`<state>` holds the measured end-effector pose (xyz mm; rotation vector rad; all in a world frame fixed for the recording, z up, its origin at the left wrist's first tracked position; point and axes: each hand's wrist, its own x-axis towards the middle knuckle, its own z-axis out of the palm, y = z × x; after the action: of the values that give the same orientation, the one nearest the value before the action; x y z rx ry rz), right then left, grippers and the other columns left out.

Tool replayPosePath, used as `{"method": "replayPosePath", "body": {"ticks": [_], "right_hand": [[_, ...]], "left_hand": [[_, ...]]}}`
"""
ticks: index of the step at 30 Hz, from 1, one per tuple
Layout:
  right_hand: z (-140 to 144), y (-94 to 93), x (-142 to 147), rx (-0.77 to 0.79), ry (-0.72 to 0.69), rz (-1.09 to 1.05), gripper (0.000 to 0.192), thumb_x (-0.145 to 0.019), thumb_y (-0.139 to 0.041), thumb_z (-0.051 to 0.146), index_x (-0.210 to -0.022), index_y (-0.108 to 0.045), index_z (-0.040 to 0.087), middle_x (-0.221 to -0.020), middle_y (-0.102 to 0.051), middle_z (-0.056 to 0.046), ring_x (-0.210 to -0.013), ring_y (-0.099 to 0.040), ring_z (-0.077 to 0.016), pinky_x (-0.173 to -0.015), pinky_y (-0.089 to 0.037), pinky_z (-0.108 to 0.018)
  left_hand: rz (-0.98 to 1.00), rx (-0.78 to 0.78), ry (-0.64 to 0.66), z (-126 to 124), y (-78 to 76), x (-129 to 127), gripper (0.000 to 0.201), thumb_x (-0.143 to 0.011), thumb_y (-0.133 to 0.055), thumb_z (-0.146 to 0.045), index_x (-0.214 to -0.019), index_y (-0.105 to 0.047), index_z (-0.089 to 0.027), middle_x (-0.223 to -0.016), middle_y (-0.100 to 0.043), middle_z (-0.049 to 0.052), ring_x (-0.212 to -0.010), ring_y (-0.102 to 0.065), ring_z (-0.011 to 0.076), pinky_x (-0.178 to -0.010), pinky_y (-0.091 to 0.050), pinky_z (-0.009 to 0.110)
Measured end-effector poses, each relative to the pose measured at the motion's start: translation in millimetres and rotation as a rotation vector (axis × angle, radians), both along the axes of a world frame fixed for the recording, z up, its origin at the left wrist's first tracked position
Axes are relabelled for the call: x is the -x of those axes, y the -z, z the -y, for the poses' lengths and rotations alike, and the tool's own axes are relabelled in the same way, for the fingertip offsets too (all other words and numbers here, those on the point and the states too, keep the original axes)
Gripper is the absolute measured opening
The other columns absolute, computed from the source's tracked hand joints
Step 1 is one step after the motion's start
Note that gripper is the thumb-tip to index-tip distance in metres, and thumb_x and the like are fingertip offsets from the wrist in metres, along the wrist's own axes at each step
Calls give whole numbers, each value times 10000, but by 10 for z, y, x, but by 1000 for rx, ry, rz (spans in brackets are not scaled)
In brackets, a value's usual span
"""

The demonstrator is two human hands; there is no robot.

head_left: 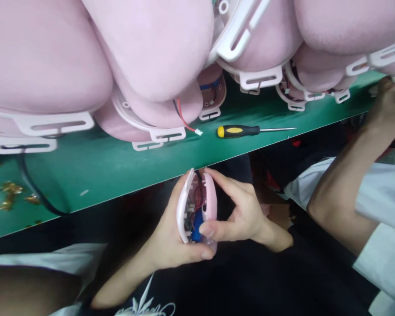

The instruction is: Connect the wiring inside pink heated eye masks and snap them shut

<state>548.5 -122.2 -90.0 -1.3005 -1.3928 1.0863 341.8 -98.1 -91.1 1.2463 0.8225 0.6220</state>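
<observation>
Below the table's front edge, my left hand (pixel 171 237) cups a white plastic shell half (pixel 183 206) from behind. My right hand (pixel 240 210) pinches a pink shell half (pixel 210 199) against it with thumb and forefinger. Between the two halves a circuit board, red and black wires and a blue battery (pixel 196 230) show. Both hands hold this open device over my lap.
A green table (pixel 95 171) carries a heap of pink padded units (pixel 151 57) with white slotted brackets. A yellow-and-black screwdriver (pixel 238 130) lies near the front edge. Small brass parts (pixel 9 193) sit at left. Another person's arm (pixel 352 175) reaches in at right.
</observation>
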Motion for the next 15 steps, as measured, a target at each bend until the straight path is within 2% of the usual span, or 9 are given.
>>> {"method": "replayPosePath", "body": {"ticks": [3, 6, 11, 15], "right_hand": [[-7, 1, -16, 21, -28, 12, 961, -838, -888, 671, -1600, -579, 175, -1423, -769, -156, -1236, -802, -319, -1080, -686, -405], [-30, -10, 12, 40, -33, 53, 907, -878, -841, 685, -1569, -605, 146, -1396, -781, -171, -1217, -811, -302, -1064, -690, -391], [-35, 17, 132, 35, -7, 55, 912, -906, -783, 740, -1577, -605, 148, -1485, -725, -197, -1327, -756, -356, -1158, -642, -474], [-47, 41, 119, -13, -28, 35, 927, -954, -707, 764, -1634, -546, 155, -1549, -680, -195, -1426, -689, -353, -1234, -581, -488]], "left_hand": [[-34, 2, 8, -4, 12, 14, 1247, -722, -923, -757, -1745, -307, -397, -1789, -384, 155, -1621, -422, 508, -1312, -373, 788], [-72, -11, 19, 21, 31, 22, 1299, -697, -919, -787, -1751, -298, -351, -1779, -381, 188, -1620, -412, 521, -1321, -344, 794], [-189, -74, 14, 61, 72, -10, 1383, -688, -955, -745, -1766, -214, -297, -1776, -349, 220, -1623, -402, 520, -1302, -394, 764], [-165, -164, 40, 15, 82, 19, 1247, -799, -923, -628, -1763, -215, -274, -1756, -380, 229, -1623, -406, 513, -1287, -409, 760]]}}
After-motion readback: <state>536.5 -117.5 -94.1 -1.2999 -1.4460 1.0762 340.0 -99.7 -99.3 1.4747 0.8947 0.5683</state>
